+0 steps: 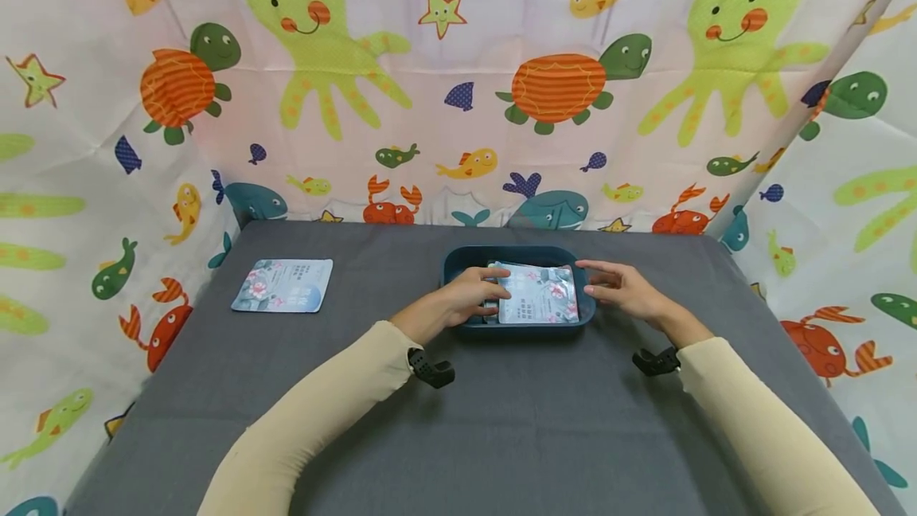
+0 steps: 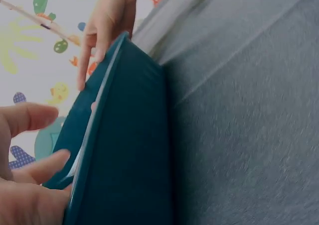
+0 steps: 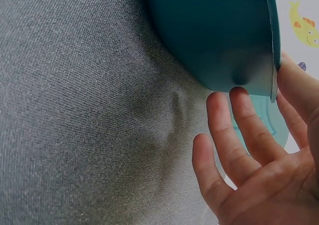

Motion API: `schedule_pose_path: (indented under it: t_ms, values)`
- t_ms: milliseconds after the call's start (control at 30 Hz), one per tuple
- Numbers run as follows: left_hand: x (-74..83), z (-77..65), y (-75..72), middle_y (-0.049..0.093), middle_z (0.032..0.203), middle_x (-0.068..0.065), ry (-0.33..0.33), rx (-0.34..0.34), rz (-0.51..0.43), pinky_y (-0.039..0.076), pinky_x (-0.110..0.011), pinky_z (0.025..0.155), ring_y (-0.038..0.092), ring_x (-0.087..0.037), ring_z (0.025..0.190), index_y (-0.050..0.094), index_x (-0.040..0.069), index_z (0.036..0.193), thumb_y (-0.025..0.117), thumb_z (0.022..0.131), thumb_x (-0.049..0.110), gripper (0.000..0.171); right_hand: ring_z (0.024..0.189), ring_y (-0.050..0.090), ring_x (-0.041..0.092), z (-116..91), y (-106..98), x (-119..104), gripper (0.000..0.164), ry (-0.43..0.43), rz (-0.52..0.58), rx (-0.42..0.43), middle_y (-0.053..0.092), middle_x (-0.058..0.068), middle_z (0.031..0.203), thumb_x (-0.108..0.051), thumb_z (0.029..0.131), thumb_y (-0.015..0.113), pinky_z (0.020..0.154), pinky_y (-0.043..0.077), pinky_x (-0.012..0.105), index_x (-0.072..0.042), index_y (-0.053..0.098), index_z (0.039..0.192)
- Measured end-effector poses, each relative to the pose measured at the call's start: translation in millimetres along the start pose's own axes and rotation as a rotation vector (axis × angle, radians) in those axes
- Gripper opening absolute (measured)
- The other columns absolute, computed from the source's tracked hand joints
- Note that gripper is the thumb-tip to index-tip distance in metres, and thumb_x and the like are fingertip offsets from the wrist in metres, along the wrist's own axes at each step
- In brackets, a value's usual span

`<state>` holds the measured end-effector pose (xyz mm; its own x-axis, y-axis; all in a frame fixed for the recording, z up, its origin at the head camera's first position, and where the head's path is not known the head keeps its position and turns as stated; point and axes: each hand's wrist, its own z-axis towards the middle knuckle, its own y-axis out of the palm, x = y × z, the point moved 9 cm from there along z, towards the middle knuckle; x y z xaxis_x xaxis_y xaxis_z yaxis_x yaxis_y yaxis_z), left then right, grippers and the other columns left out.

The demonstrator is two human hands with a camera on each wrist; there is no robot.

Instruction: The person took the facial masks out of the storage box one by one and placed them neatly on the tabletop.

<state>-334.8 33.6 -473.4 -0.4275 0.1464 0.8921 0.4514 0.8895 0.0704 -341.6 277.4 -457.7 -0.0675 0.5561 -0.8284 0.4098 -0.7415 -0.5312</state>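
Note:
A dark teal plastic bin (image 1: 519, 333) stands on the grey cloth, with flat, light-blue flower-printed sachets (image 1: 540, 297) lying in it. My left hand (image 1: 467, 297) reaches over the bin's left end, its spread fingers at the left edge of the top sachet. In the left wrist view its fingers (image 2: 40, 170) hang over the rim, partly hidden by the bin wall. At the opposite end is my right hand (image 1: 626, 291), fingers extended. The right wrist view has its fingertips (image 3: 239, 96) right at the outer end wall and its thumb (image 3: 296, 83) by the rim.
Another flower-printed sachet (image 1: 282, 287) lies flat on the table (image 1: 544, 436) to the left, apart from the bin. A printed curtain (image 1: 458, 102) with sea animals closes off the back and both sides. Black straps (image 1: 431, 369) sit on both wrists.

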Motion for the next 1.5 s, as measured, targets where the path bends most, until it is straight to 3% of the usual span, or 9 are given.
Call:
schedule_pose_path:
  t_ms: [167, 333, 500, 700, 833, 1167, 1500]
  values:
    - [2.1, 4.1, -0.4, 0.046, 0.148, -0.015, 0.013, -0.028, 0.074, 0.048, -0.044, 0.103, 0.057, -0.023, 0.115, 0.046, 0.017, 0.152, 0.065, 0.095, 0.002, 0.062, 0.138, 0.044, 0.048, 3, -1, -4, 0.059, -0.007, -0.013, 0.005, 0.040, 0.029, 0.156, -0.028, 0.103, 0.060, 0.105, 0.049, 0.057, -0.011, 0.039, 0.156]
    - [1.5, 5.4, 3.6, 0.057, 0.134, -0.018, 0.054, -0.060, 0.100, 0.057, -0.034, 0.086, 0.064, -0.020, 0.100, 0.046, 0.014, 0.151, 0.064, 0.093, -0.007, 0.065, 0.137, 0.045, 0.048, 4, 3, -3, 0.059, 0.000, -0.025, -0.001, 0.041, 0.031, 0.154, -0.027, 0.103, 0.059, 0.104, 0.051, 0.056, -0.010, 0.039, 0.156]
    - [1.8, 5.4, 3.1, 0.066, 0.125, -0.019, 0.121, -0.024, 0.130, 0.057, -0.025, 0.072, 0.068, -0.017, 0.090, 0.056, 0.009, 0.142, 0.061, 0.090, -0.013, 0.057, 0.135, 0.046, 0.047, 3, 7, -3, 0.059, 0.001, -0.015, 0.003, 0.042, 0.031, 0.153, -0.027, 0.103, 0.060, 0.101, 0.053, 0.053, -0.009, 0.039, 0.155]
    - [-2.4, -6.6, -4.3, 0.064, 0.128, -0.018, 0.174, 0.006, 0.117, 0.057, -0.026, 0.070, 0.068, -0.018, 0.091, 0.058, 0.012, 0.141, 0.056, 0.091, -0.014, 0.057, 0.133, 0.049, 0.045, 0, 17, 4, 0.060, 0.013, 0.009, 0.005, 0.044, 0.031, 0.152, -0.027, 0.103, 0.060, 0.100, 0.055, 0.049, -0.010, 0.038, 0.156]
    - [2.9, -20.5, -13.9, 0.063, 0.134, -0.017, 0.204, 0.001, 0.131, 0.058, -0.027, 0.075, 0.067, -0.019, 0.095, 0.058, 0.013, 0.141, 0.055, 0.091, -0.014, 0.057, 0.132, 0.051, 0.044, -4, 17, 9, 0.061, 0.025, 0.027, 0.017, 0.046, 0.031, 0.151, -0.028, 0.102, 0.061, 0.099, 0.055, 0.050, -0.011, 0.038, 0.156]
    - [29.8, -55.9, -68.8, 0.051, 0.145, -0.014, 0.293, 0.057, 0.146, 0.053, -0.022, 0.080, 0.061, -0.020, 0.104, 0.057, 0.011, 0.142, 0.051, 0.089, -0.012, 0.058, 0.130, 0.052, 0.043, -4, 8, 2, 0.062, 0.024, 0.013, 0.004, 0.047, 0.032, 0.149, -0.029, 0.103, 0.059, 0.100, 0.054, 0.053, -0.010, 0.036, 0.157]
    - [26.1, -93.7, -153.9, 0.040, 0.152, -0.014, 0.317, 0.196, 0.087, 0.056, -0.021, 0.078, 0.061, -0.022, 0.105, 0.053, 0.009, 0.144, 0.047, 0.090, -0.008, 0.057, 0.129, 0.053, 0.043, -2, 7, 2, 0.061, 0.003, 0.018, 0.007, 0.047, 0.031, 0.149, -0.027, 0.103, 0.060, 0.097, 0.057, 0.047, -0.010, 0.037, 0.157]
